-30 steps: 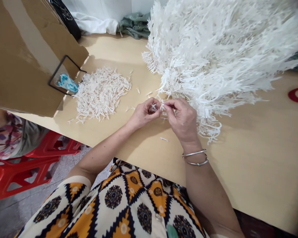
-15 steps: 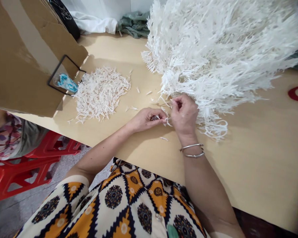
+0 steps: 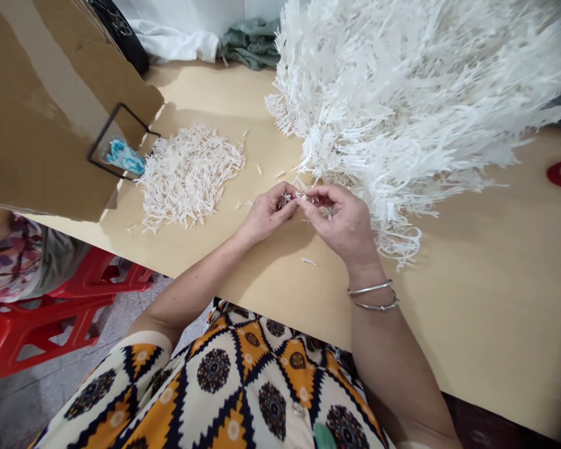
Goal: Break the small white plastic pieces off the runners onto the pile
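My left hand (image 3: 272,212) is closed in a pinch on small white plastic strands (image 3: 285,199), some of which stick out between thumb and fingers. Fingertip to fingertip with it, my right hand (image 3: 339,218) pinches at the same strands; how they are joined is too small to tell. Right behind the hands, a large heap of white branching strands (image 3: 383,106) spreads over the table, with a few curled ones beside my right wrist. To the left lies a smaller pile of short white pieces (image 3: 189,174). One loose short piece (image 3: 309,261) rests in front of my hands.
A cardboard box (image 3: 51,125) stands at the left, with a black wire stand (image 3: 105,163) and a blue-and-white packet (image 3: 126,156) against it. Green cloth (image 3: 251,42) lies at the back. Red stools (image 3: 42,333) and a person's patterned clothing (image 3: 9,255) are beyond the table's left edge.
My right hand has turned and come left to meet my left hand's fingertips. My left hand has risen slightly away from me, still pinching the strands.
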